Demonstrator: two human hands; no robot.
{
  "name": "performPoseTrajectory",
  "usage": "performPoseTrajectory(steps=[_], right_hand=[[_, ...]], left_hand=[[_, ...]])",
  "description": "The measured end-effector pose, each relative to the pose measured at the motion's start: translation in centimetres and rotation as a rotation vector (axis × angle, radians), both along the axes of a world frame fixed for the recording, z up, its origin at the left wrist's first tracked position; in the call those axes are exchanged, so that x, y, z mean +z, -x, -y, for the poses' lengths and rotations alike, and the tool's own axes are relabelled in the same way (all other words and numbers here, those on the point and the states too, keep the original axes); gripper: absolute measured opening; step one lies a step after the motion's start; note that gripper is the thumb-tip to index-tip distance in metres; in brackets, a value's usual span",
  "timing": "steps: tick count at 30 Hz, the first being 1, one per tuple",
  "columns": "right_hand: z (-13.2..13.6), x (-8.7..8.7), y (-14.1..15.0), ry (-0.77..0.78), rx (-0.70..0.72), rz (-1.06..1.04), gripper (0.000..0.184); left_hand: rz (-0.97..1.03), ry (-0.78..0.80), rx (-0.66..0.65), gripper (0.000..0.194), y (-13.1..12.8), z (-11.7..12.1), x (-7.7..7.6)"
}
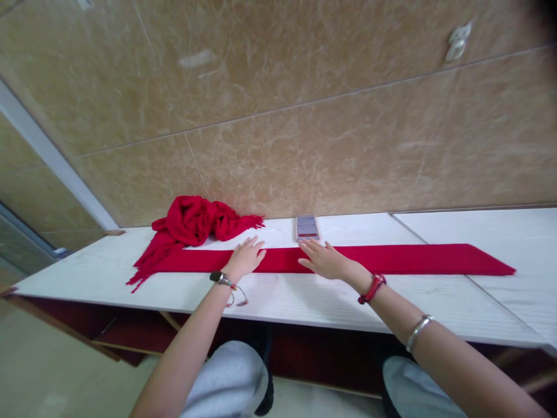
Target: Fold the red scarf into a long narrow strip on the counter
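Observation:
A long red scarf [404, 259] lies folded into a narrow flat strip along the white tabletop. My left hand [245, 259] rests on its left half, fingers stretched out and holding nothing. Further right, my right hand [322, 260] lies flat on the strip with the fingers spread. Behind the left end sits a bunched red scarf [191, 220] with fringed ends, partly overlapping the strip's left end. A phone [307, 227] with a lit screen lies just beyond my right fingertips.
The white tabletop [282, 296] runs the width of the view, with dark red shelves [139, 331] below its front edge. A tan marble-patterned wall [278, 157] rises directly behind it. A small white fixture [458, 42] is on the wall, upper right.

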State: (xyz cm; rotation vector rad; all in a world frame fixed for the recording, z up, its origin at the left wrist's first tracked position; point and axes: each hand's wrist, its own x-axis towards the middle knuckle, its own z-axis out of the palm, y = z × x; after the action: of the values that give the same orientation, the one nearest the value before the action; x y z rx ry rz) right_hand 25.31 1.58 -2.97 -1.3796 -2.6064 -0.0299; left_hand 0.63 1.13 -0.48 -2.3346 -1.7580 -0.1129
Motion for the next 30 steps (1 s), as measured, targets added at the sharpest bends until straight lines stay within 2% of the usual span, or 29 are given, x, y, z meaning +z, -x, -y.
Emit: performPoseTrajectory(steps=[2, 4, 6, 8, 11, 15, 19, 23, 30], right_hand=[[-0.8, 0.2, -0.7, 0.009, -0.097, -0.004, 0.049], [-1.6, -0.1, -1.8, 0.054, -0.135, 0.022, 0.049], [-2.0, -0.7, -2.9, 0.109, -0.115, 0.059, 0.049], [-1.9, -1.2, -3.5, 0.1, -0.054, 0.048, 0.05], [-1.0, -0.9, -3.6, 0.006, 0.096, -0.05, 0.048], [0.4, 0.5, -3.1, 0.011, 0.26, -0.076, 0.038], [0.8, 1.4, -2.8, -0.001, 0.264, 0.0, 0.027], [0.8, 1.5, -3.0, -0.028, 0.264, 0.071, 0.026], [1.6, 0.5, -3.4, -0.239, 0.256, 0.198, 0.024]], left_hand=[[0.056, 0.084, -0.131, 0.045, -1.7, -0.6, -0.8], [0.088, 0.162, -0.274, 0.046, -2.4, -0.9, -1.5], [0.121, 0.184, -0.385, 0.044, -2.4, -0.9, -1.8], [0.156, 0.155, -0.438, 0.041, -2.1, -0.6, -1.6], [0.162, 0.12, -0.465, 0.037, -1.9, -0.2, -1.0], [0.12, 0.096, -0.497, 0.028, -2.5, 0.0, -0.5], [0.053, 0.098, -0.528, 0.021, -3.1, 0.1, -0.4], [-0.009, 0.06, -0.534, 0.022, -3.3, 0.2, -0.4], [-0.081, 0.008, -0.545, 0.018, -3.6, 0.7, 0.1]])
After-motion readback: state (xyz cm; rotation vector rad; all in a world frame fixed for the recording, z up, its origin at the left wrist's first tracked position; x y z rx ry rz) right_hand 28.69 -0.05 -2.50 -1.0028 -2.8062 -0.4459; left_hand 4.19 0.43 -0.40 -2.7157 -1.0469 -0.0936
